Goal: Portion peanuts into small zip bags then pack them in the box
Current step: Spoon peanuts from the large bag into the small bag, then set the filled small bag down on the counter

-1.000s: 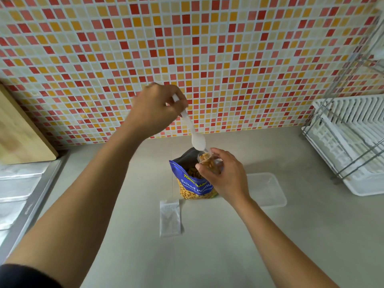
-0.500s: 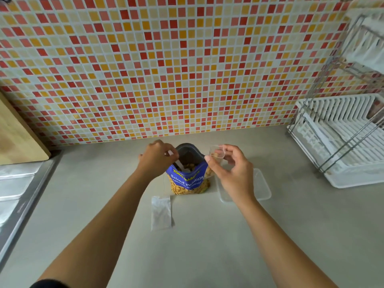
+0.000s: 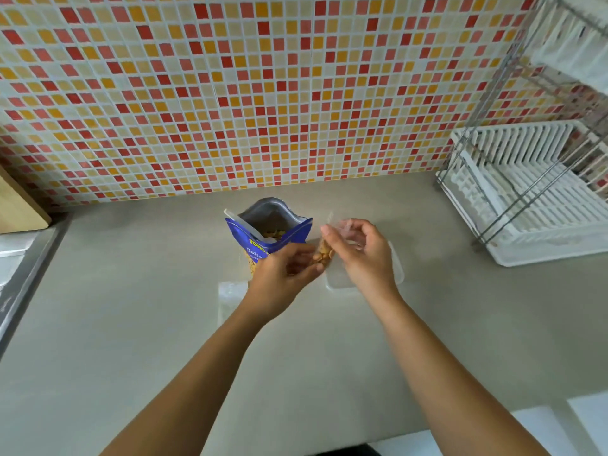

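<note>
A blue peanut pouch (image 3: 263, 235) stands open on the counter with a white plastic spoon (image 3: 241, 225) leaning inside it. My right hand (image 3: 358, 255) pinches the top of a small clear zip bag (image 3: 324, 251) holding peanuts. My left hand (image 3: 283, 274) holds the bag's lower part from the left, fingers curled under it. Below and right of the bag lies a clear plastic box (image 3: 396, 271), mostly hidden by my right hand. An empty zip bag (image 3: 230, 291) lies flat left of my left wrist.
A white dish rack (image 3: 526, 199) with a metal frame fills the right back corner. A wooden board (image 3: 16, 209) leans on the tiled wall at left, above a steel sink edge (image 3: 19, 274). White surfaces (image 3: 543, 426) show at the bottom right.
My left hand left the spoon in the pouch and came over to the filled zip bag. My right hand kept hold of the bag and moved it slightly right.
</note>
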The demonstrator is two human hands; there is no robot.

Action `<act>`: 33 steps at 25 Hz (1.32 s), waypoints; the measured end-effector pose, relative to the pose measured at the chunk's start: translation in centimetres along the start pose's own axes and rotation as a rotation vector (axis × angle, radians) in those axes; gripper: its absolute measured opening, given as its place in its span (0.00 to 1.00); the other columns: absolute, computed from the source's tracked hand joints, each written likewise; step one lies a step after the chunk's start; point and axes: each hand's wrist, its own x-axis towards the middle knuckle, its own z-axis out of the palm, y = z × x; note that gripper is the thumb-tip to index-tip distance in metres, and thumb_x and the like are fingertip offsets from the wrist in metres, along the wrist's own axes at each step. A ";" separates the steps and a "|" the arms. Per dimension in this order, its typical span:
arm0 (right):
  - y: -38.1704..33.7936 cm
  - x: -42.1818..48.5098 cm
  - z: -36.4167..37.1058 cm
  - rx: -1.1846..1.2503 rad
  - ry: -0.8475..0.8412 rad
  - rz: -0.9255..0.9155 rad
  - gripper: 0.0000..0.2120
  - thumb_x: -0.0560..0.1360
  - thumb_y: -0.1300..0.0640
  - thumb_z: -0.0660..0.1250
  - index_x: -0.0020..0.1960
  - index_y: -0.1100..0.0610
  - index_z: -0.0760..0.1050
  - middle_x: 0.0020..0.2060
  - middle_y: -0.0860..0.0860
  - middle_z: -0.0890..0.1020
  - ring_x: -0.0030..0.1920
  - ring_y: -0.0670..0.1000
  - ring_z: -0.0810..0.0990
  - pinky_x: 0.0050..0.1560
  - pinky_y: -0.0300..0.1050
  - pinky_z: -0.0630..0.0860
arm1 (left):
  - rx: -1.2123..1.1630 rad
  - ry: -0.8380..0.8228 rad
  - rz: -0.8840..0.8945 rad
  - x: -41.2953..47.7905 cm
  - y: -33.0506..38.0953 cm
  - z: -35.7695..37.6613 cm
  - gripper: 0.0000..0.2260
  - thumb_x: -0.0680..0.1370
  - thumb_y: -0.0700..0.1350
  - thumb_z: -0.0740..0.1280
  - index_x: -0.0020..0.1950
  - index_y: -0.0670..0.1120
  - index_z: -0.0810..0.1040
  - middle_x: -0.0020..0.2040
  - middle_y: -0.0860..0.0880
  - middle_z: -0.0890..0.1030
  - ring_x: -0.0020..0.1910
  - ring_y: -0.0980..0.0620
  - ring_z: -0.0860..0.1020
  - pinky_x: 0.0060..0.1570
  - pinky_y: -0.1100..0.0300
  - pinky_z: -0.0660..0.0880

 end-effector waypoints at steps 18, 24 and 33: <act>14.7 -1.3 -13.8 -0.581 0.041 0.287 0.09 0.72 0.53 0.71 0.45 0.59 0.82 0.38 0.51 0.83 0.39 0.48 0.79 0.40 0.33 0.70 | 0.159 -0.155 -0.437 -1.5 -5.8 19.6 0.07 0.74 0.47 0.69 0.46 0.44 0.77 0.40 0.47 0.78 0.40 0.48 0.76 0.39 0.62 0.71; 15.8 -1.2 -13.5 -0.704 0.049 0.257 0.17 0.72 0.50 0.70 0.55 0.59 0.79 0.47 0.55 0.84 0.49 0.54 0.81 0.53 0.43 0.74 | 0.302 -0.054 -0.373 -1.5 -6.3 20.0 0.17 0.75 0.47 0.67 0.60 0.42 0.71 0.51 0.43 0.79 0.52 0.43 0.77 0.51 0.54 0.73; 13.5 -5.5 -5.3 -0.618 -0.290 -0.069 0.05 0.75 0.57 0.67 0.49 0.57 0.78 0.40 0.51 0.82 0.39 0.47 0.79 0.42 0.31 0.71 | 0.194 0.386 -0.489 -2.0 -9.6 7.5 0.11 0.76 0.45 0.66 0.52 0.40 0.78 0.37 0.48 0.80 0.39 0.48 0.76 0.40 0.63 0.67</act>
